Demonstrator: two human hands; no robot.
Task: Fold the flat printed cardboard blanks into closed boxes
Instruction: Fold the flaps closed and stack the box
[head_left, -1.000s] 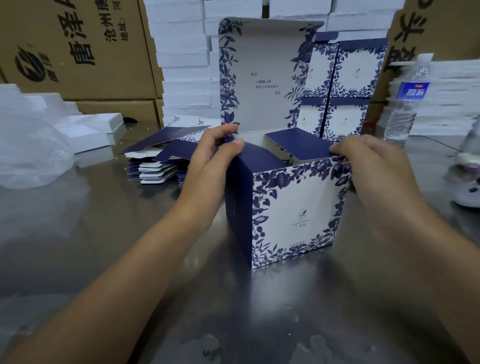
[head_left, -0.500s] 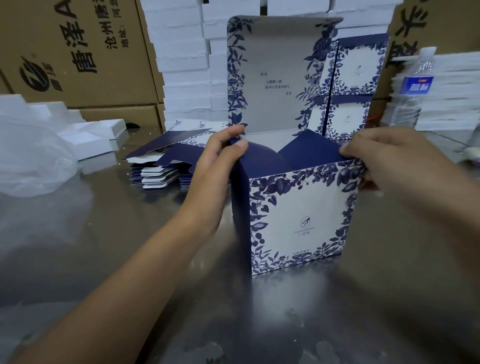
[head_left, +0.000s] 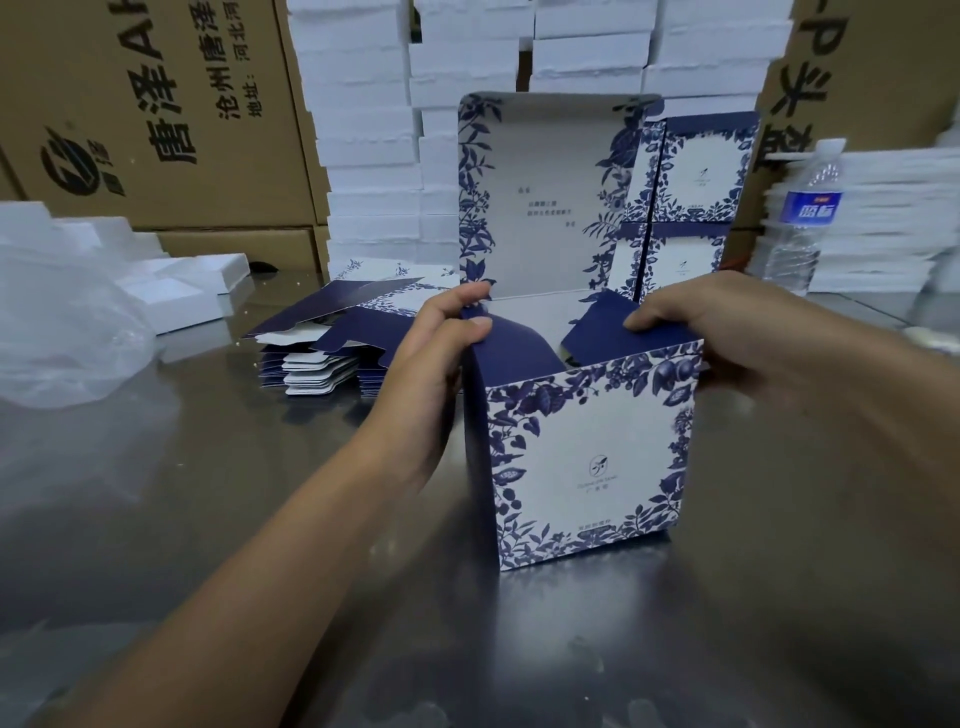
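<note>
A blue-and-white floral box (head_left: 587, 462) stands upright on the steel table (head_left: 208, 493), its lid (head_left: 550, 192) raised behind. My left hand (head_left: 441, 353) grips the box's left top corner, thumb and fingers on the left navy side flap (head_left: 511, 348). My right hand (head_left: 696, 322) holds the right top edge, its fingertips pressing the right navy flap (head_left: 602, 332) inward. Both flaps slope down into the opening. A pile of flat printed blanks (head_left: 337, 343) lies to the left behind my left hand.
Finished boxes (head_left: 691, 176) are stacked behind the lid. White foam trays (head_left: 363, 130) rise in tall stacks at the back, brown cartons (head_left: 150, 114) beside them. A water bottle (head_left: 802, 213) stands at right, a clear plastic bag (head_left: 62, 327) and foam pieces at left.
The box has shifted slightly toward me and right. The right flap has tipped further into the opening under my right fingers. The left hand keeps its hold on the left corner.
</note>
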